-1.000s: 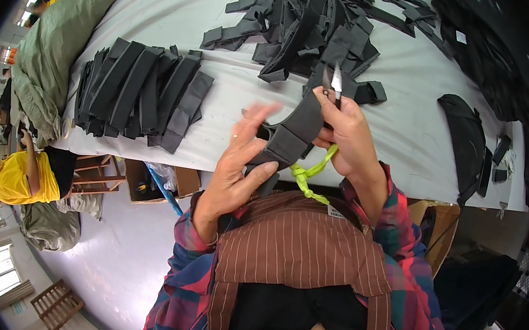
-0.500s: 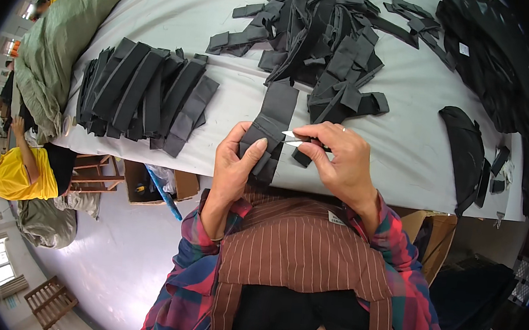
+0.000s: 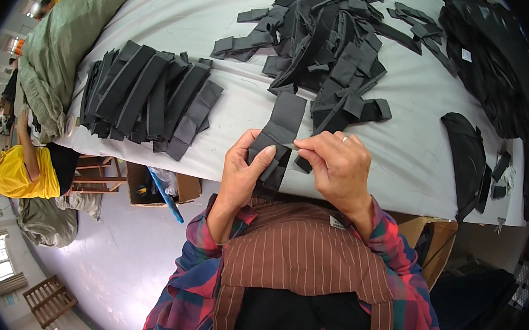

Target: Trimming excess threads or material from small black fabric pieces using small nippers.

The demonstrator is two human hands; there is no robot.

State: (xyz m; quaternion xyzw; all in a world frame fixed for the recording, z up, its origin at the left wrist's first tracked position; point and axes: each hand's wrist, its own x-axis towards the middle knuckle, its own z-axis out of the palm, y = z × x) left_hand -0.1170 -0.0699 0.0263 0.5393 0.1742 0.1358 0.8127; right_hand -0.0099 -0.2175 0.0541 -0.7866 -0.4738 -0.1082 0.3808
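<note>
Pale tabletop (image 3: pixel 406 153), dark grey folded strip (image 3: pixel 287 113).

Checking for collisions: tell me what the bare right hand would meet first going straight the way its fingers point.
The right hand would likely meet the long dark-grey fabric strip held in the left hand; exact depth is unclear.

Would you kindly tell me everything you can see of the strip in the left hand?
The strip is a flat, dark grey band looking like cloth, with a squared upper end and folds across its middle. It slants up and slightly right over the white table, upper end toward the pile of strips. The left hand grips its lower part, thumb on top, partly hiding it. The right hand holds a pale-tipped tool at its right edge; contact is unclear.
</note>
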